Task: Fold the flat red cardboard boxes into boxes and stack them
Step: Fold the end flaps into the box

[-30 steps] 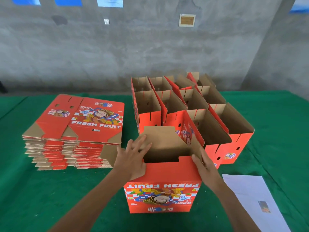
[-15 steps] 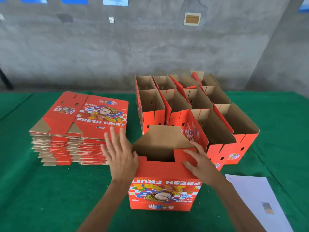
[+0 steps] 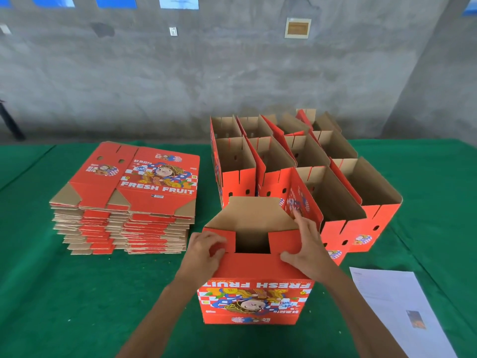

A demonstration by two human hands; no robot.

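A red "FRESH FRUIT" box [image 3: 254, 298] stands upside down on the green table [image 3: 64, 293] in front of me, its bottom flaps partly folded in. My left hand [image 3: 206, 250] grips the left red flap, fingers curled over its edge. My right hand [image 3: 303, 244] presses on the right red flap, its thumb at the near edge and fingers spread toward the brown back flap [image 3: 254, 213]. A tall stack of flat red boxes [image 3: 129, 200] lies to the left. Several folded open boxes [image 3: 335, 197] stand in rows behind and to the right.
A white printed sheet of paper [image 3: 395, 306] lies on the table at the near right. A grey concrete wall [image 3: 232, 73] rises behind the table's far edge. Green cloth shows at the near left and far right.
Both hands moved onto the box's side flaps and folded them inward over the opening. The left hand, spread flat beside the box before, now curls round the left flap.
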